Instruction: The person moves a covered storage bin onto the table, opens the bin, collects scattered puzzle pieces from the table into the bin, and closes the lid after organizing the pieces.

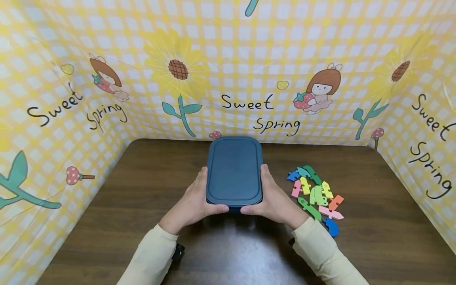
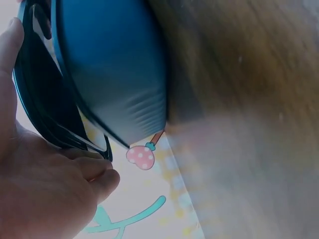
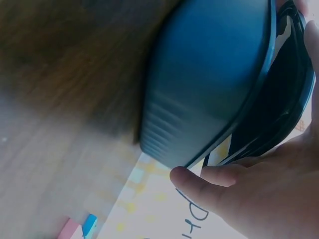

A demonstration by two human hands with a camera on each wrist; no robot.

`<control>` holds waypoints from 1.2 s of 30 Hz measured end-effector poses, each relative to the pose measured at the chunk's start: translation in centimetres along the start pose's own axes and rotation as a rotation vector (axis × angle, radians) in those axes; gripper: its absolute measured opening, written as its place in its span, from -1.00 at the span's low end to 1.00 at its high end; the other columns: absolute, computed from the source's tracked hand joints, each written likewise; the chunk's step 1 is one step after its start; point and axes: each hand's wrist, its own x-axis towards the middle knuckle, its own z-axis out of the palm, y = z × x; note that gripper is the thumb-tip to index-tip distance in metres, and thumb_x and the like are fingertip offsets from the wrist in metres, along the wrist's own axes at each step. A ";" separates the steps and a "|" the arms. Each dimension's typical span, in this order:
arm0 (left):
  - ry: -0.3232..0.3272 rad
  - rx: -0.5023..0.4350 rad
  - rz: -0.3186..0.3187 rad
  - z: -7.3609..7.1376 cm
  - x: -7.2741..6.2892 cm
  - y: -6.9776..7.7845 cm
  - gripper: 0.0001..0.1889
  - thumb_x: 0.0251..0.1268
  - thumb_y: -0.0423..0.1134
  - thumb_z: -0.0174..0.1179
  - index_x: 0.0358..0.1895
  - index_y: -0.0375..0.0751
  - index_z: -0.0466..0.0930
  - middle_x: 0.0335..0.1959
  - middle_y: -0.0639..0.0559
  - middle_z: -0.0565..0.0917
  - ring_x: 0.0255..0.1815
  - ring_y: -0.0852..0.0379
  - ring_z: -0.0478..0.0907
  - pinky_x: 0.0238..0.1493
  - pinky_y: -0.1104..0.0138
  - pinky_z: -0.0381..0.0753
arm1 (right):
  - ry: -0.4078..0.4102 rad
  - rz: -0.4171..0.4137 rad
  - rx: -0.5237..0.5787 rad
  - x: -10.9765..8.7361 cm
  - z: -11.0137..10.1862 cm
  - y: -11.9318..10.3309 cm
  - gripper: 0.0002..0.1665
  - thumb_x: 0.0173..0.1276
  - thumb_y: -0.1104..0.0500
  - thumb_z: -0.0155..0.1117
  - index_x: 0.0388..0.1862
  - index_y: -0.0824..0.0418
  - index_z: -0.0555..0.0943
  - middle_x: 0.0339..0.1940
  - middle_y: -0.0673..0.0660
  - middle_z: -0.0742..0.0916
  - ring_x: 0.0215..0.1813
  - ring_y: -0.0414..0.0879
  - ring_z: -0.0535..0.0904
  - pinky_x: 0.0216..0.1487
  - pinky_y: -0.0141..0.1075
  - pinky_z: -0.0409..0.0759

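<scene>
A dark blue rectangular lid [image 1: 235, 170] covers the view down onto a deep box [image 2: 109, 64] of the same colour, which stands on the table. In both wrist views a gap shows between the lid and the box's rim, so the lid is held just above it. My left hand [image 1: 194, 198] grips the lid's left edge, thumb along the near side. On the opposite edge my right hand [image 1: 276, 200] holds it the same way, its thumb [image 1: 251, 209] at the near side. The box's inside is hidden.
Several colourful toy puzzle pieces lie in a loose group to the right, including a light green piece [image 1: 318, 196] and a blue one [image 1: 331, 227]. The brown table [image 1: 156, 170] is bordered by a yellow checked cloth [image 1: 231, 71] at the back and sides.
</scene>
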 end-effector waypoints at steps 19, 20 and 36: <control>0.032 -0.024 0.017 -2.5 -1.5 -0.4 0.42 -0.02 0.31 0.50 0.64 -0.25 -0.38 0.65 -0.18 -0.16 0.59 -0.20 -0.04 0.42 -0.12 0.18 | -0.028 0.006 -0.028 0.9 0.4 -2.7 0.64 0.02 -0.28 0.63 0.67 0.05 -0.40 0.68 0.08 -0.18 0.61 0.08 -0.01 0.40 0.07 0.30; 0.034 -0.028 0.015 -2.6 -1.6 -0.4 0.42 -0.02 0.30 0.50 0.64 -0.24 -0.38 0.65 -0.17 -0.16 0.59 -0.19 -0.04 0.42 -0.11 0.19 | -0.032 0.005 -0.028 1.0 0.4 -2.9 0.64 0.03 -0.27 0.63 0.67 0.06 -0.40 0.68 0.08 -0.19 0.62 0.08 -0.03 0.40 0.08 0.29; 0.063 -0.066 0.040 -4.3 -2.9 -1.5 0.37 -0.02 0.17 0.57 0.65 -0.16 -0.32 0.63 -0.11 -0.05 0.50 -0.15 0.16 0.37 -0.08 0.28 | -0.048 0.002 -0.081 1.6 1.5 -4.9 0.67 0.01 -0.39 0.57 0.66 0.15 -0.39 0.67 0.17 -0.22 0.64 0.10 -0.16 0.44 0.09 0.20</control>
